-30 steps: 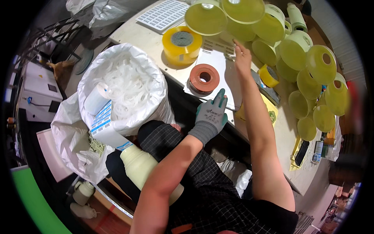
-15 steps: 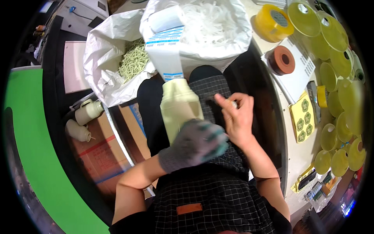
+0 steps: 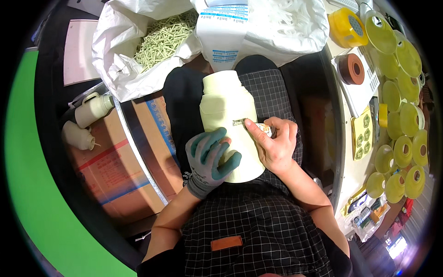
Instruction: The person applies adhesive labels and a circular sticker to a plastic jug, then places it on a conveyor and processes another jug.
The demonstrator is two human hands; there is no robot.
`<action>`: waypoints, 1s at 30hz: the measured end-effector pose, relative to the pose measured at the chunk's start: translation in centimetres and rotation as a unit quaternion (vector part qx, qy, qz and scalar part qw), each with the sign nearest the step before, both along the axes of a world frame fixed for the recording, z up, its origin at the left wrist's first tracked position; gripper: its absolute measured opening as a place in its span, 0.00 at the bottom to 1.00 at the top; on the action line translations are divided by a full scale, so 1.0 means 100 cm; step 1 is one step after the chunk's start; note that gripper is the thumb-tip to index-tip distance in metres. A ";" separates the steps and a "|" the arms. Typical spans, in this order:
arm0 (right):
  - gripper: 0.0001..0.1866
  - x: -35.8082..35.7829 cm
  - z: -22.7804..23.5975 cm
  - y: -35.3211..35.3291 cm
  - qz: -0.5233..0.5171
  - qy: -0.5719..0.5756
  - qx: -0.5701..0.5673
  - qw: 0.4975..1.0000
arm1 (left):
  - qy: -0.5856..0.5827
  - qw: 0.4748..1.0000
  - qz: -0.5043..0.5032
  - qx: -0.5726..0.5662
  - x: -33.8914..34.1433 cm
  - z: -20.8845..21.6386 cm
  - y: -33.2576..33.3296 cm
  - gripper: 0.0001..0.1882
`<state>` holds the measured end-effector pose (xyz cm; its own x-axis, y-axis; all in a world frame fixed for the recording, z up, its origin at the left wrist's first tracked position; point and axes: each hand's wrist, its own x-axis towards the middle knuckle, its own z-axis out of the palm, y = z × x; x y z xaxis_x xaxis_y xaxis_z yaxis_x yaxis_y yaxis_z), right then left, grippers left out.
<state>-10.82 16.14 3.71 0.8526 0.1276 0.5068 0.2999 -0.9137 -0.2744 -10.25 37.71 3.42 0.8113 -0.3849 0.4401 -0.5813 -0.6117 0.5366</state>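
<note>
A pale yellow-green jug body [image 3: 228, 104] lies along my lap, its narrow neck pointing away from me and a small dark print on its side. My left hand [image 3: 210, 159], in a grey glove with teal coating, rests against its near left part, fingers curved but apart. A bare fingertip shows through the glove. My bare right hand [image 3: 279, 145] is at the jug's right side, its thumb touching the surface beside the print. Between its curled fingers is a small white piece with orange and dark marks [image 3: 265, 129]; its kind is unclear.
White sacks hold pale green sticks [image 3: 166, 39] and translucent rings [image 3: 286, 21]. Two similar jugs [image 3: 94, 110] lie left above cartons [image 3: 115, 171]. On the right table stand yellow-green funnel-shaped parts [image 3: 380, 34], a yellow tape roll [image 3: 347, 27], a brown roll [image 3: 351, 69] and a sticker sheet [image 3: 363, 134].
My left hand has moved left and turned, its fingers now spread, uncovering the jug. My right thumb has come onto the jug's side. The print now shows, and the view has shifted.
</note>
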 end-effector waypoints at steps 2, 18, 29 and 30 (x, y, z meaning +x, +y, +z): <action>0.29 0.001 0.002 0.002 0.002 -0.003 0.002 1.000 | 0.006 1.000 -0.005 -0.006 0.000 -0.001 0.002 0.30; 0.28 0.005 0.004 -0.007 0.011 0.014 -0.020 1.000 | 0.017 0.995 -0.050 0.081 0.011 0.005 -0.002 0.20; 0.22 0.005 -0.014 -0.009 0.014 0.087 0.231 0.969 | 0.003 0.998 -0.056 -0.035 0.035 0.008 0.007 0.25; 0.18 0.002 -0.019 -0.012 0.003 0.089 0.277 0.957 | 0.030 0.997 -0.015 -0.068 0.048 0.013 0.009 0.24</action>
<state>-10.65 14.98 1.79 0.9315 -0.1133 0.3457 0.2091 -0.6110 -0.7635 -5.44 38.59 4.75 0.8261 -0.3499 0.4418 -0.5636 -0.5129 0.6475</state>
